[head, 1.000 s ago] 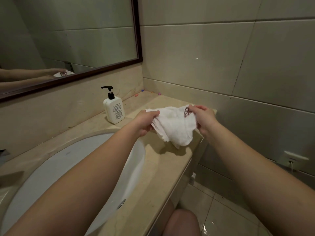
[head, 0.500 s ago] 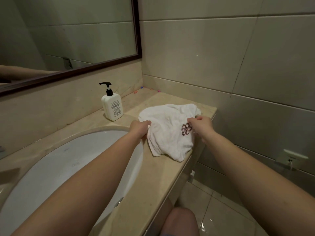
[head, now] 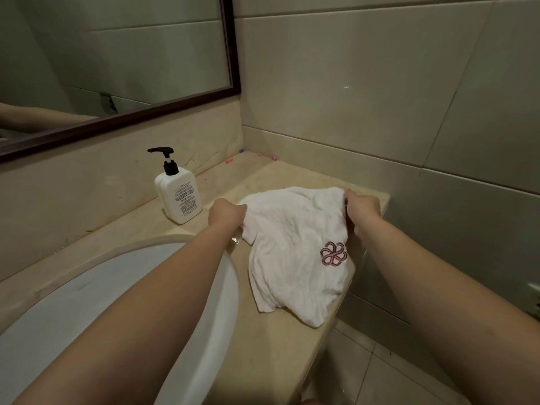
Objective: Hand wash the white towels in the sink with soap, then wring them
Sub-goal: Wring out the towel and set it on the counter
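The towel (head: 295,252) is down now, spread flatter on the counter (head: 271,358) than a second ago, when it hung bunched in the air. Left hand (head: 226,213) grips its far left edge, right hand (head: 362,211) pinches the far right corner. A red flower emblem (head: 333,253) faces up. Its near corner droops over the counter edge. The soap (head: 178,190) stands just left, and the sink (head: 87,302) sits beside it.

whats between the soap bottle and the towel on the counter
Only the left hand, gripping the white towel's near edge; otherwise bare counter beside the soap bottle, seen in the head view.
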`<action>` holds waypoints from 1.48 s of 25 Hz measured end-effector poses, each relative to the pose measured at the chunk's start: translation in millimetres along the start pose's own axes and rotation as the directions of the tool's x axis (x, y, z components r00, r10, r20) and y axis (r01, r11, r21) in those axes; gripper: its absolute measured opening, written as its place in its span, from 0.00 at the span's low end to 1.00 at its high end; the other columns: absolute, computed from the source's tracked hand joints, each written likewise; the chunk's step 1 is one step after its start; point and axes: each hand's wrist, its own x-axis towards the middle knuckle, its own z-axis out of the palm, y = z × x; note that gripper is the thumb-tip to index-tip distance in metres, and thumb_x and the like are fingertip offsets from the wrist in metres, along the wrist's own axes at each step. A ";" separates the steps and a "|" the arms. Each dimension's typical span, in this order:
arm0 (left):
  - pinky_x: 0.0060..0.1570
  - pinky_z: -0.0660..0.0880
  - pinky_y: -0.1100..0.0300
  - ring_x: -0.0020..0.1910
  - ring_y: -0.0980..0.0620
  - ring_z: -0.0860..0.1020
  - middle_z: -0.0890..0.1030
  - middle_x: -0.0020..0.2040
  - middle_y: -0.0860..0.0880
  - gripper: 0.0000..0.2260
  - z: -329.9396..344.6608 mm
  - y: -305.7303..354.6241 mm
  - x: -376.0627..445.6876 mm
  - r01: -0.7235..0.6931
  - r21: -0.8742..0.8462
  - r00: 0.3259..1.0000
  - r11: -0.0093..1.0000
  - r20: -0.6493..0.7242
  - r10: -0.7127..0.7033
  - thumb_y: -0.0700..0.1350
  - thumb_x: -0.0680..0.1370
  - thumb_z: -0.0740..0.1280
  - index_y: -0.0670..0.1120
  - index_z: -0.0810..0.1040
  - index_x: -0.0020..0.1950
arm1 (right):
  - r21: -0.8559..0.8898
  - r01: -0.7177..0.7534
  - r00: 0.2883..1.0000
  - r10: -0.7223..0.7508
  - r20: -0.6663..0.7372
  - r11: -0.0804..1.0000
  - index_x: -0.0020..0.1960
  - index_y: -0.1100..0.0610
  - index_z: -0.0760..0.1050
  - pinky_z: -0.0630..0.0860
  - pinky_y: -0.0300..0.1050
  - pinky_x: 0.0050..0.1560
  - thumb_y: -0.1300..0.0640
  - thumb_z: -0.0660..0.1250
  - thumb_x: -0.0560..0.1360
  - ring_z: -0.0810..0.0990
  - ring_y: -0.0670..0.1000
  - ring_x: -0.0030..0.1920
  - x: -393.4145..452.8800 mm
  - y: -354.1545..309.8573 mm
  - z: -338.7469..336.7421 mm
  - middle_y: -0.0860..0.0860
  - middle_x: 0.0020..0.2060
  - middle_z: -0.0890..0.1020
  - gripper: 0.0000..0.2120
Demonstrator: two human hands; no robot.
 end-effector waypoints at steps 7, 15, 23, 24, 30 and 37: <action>0.38 0.74 0.56 0.33 0.45 0.76 0.79 0.36 0.43 0.02 2.1 7.1 18.7 0.033 -0.127 0.997 0.991 0.073 -0.024 0.40 0.76 0.68 0.42 0.77 0.44 | 0.015 0.106 0.991 -0.107 0.080 0.994 0.32 0.53 0.68 0.67 0.47 0.39 0.56 0.68 0.73 0.72 0.53 0.37 3.3 -11.9 13.0 0.53 0.31 0.74 0.13; 0.35 0.67 0.58 0.36 0.49 0.69 0.74 0.41 0.47 0.07 -13.7 23.6 -11.0 -0.079 -0.288 0.971 0.954 0.196 0.139 0.44 0.81 0.67 0.47 0.70 0.47 | 0.082 0.287 0.941 -0.297 0.162 0.954 0.35 0.52 0.71 0.68 0.43 0.38 0.59 0.70 0.72 0.71 0.50 0.36 -37.2 -12.7 -0.6 0.50 0.32 0.74 0.10; 0.37 0.70 0.56 0.37 0.46 0.75 0.78 0.40 0.46 0.06 -10.5 22.3 -73.2 -0.290 -0.235 0.932 0.928 0.150 0.330 0.45 0.79 0.69 0.47 0.74 0.45 | 0.332 -0.164 0.954 0.063 0.294 0.929 0.52 0.65 0.80 0.81 0.55 0.54 0.56 0.69 0.79 0.85 0.60 0.46 -79.2 6.5 -23.6 0.59 0.45 0.86 0.12; 0.37 0.70 0.56 0.36 0.47 0.75 0.78 0.39 0.46 0.07 -9.8 20.5 -80.3 -0.292 -0.247 0.931 0.924 0.145 0.334 0.46 0.78 0.70 0.47 0.74 0.45 | 0.309 -0.166 0.949 0.066 0.309 0.936 0.56 0.67 0.79 0.82 0.54 0.53 0.58 0.70 0.78 0.84 0.59 0.46 -83.4 7.3 -26.5 0.60 0.47 0.85 0.12; 0.31 0.70 0.63 0.30 0.54 0.73 0.77 0.35 0.49 0.09 -5.7 5.1 -111.4 -0.082 -0.388 0.934 0.918 0.290 0.206 0.46 0.76 0.76 0.44 0.77 0.45 | 0.121 -0.248 0.899 0.181 0.398 0.961 0.41 0.60 0.77 0.75 0.43 0.37 0.61 0.72 0.76 0.78 0.52 0.36 -99.6 8.5 -39.0 0.55 0.39 0.81 0.06; 0.32 0.71 0.60 0.28 0.52 0.67 0.68 0.31 0.49 0.14 -15.6 1.3 -118.2 0.310 -0.420 0.887 0.853 0.450 -0.101 0.51 0.78 0.74 0.44 0.74 0.43 | 0.031 -0.158 0.957 0.145 0.252 0.987 0.34 0.57 0.70 0.64 0.36 0.25 0.62 0.70 0.75 0.67 0.50 0.29 -104.5 5.8 -45.7 0.53 0.31 0.72 0.13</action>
